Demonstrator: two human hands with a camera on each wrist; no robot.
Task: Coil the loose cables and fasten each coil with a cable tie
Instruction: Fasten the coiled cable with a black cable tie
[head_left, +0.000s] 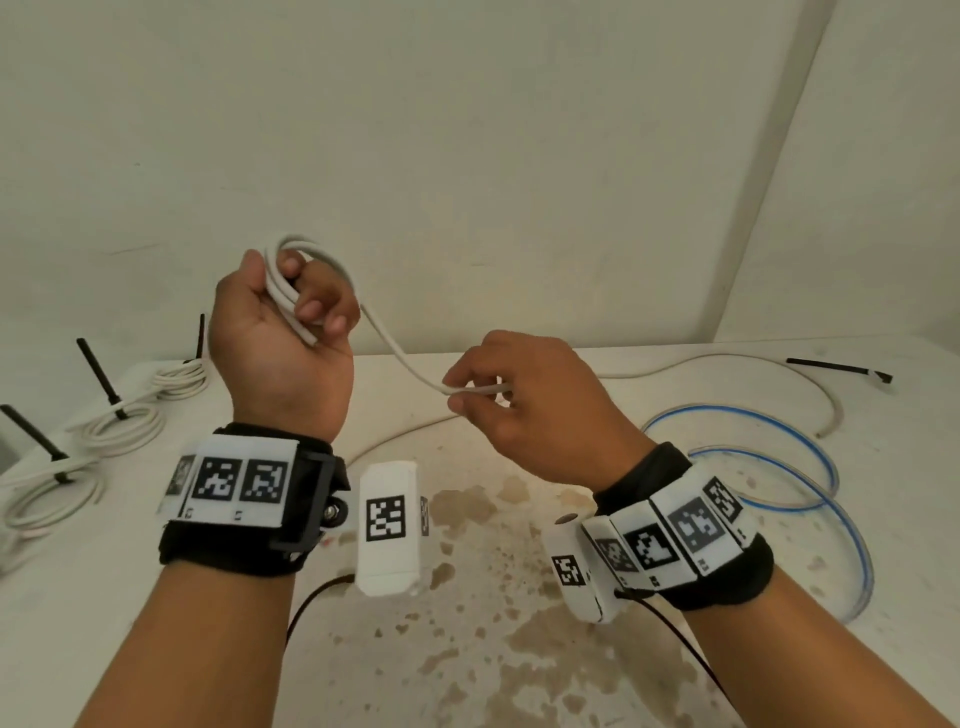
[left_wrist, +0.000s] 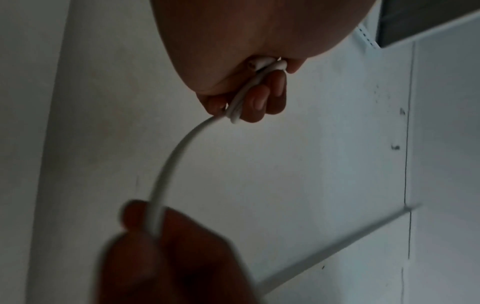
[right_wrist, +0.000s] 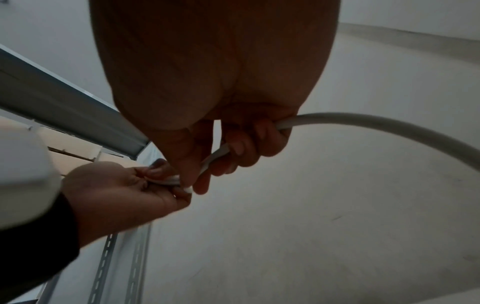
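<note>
Hands are raised above the table (head_left: 519, 649): the left hand (head_left: 280, 332), palm toward the camera, grips several loops of the white cable (head_left: 395, 348); the right hand (head_left: 530, 405), lower, pinches the strand sagging between them. Behind it the cable trails across the table toward the far wall. Three tied coils (head_left: 124, 428) lie at the left edge, a blue-striped hose (head_left: 810, 467) at the right.

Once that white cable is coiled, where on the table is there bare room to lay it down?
The stained middle of the table, between the forearms, is bare. The left edge is crowded with tied coils; the right holds the blue-striped tubing and the white cable's loose tail.
</note>
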